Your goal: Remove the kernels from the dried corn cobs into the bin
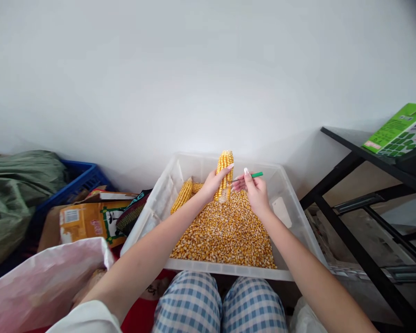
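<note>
My left hand (215, 181) is wrapped round an ear of corn (225, 161), held upright over a clear plastic bin (301, 231). Near its lower end some kernels are gone and pale cob shows. In my right hand (255, 189) is a thin tool with a green handle (257, 175); its slim metal shaft points at the lower part of the ear, and I cannot make out whether the tip touches. Loose corn kernels (225, 236) cover much of the bin's floor. More whole ears (182, 196) lie at the bin's left side.
On the left are a white sack (52, 273), an orange package (85, 222), a blue crate (85, 173) and a green cloth bag (27, 178). A black metal frame (350, 240) stands close on the right, with a green carton (398, 134) on top. A white wall (208, 74) rises behind the bin.
</note>
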`<state>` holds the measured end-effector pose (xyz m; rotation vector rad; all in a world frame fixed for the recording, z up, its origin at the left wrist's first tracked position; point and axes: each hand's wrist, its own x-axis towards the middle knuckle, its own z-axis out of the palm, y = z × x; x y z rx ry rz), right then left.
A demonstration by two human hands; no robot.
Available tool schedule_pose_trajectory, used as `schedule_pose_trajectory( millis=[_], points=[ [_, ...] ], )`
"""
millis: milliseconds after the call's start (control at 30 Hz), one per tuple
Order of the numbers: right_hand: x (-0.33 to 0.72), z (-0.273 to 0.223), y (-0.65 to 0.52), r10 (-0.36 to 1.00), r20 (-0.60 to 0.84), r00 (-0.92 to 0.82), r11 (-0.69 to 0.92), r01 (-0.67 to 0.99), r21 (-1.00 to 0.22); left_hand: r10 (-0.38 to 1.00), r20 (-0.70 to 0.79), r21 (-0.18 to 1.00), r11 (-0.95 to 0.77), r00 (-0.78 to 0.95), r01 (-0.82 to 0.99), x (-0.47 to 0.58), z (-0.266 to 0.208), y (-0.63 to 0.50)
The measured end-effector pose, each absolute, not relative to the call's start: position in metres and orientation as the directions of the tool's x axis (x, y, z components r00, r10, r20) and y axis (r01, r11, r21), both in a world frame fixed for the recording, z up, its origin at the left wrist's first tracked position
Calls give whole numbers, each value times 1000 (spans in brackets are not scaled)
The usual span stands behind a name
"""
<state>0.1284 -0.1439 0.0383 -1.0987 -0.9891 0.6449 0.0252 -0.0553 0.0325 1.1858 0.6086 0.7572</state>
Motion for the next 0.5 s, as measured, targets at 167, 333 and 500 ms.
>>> schedule_pose_trajectory(
  millis=[167, 333, 500],
  points=[
    [130, 39, -143, 780, 376, 499, 411, 44, -911, 757, -54, 947, 246, 651, -207, 25, 34, -59],
    [126, 39, -145, 781, 397, 481, 402, 98, -910, 754, -75, 922, 301, 653, -242, 26, 36, -60],
    [120, 34, -144, 786, 389, 481, 406, 73, -911, 764, -73, 902, 324, 641, -284, 25, 33, -59]
  ],
)
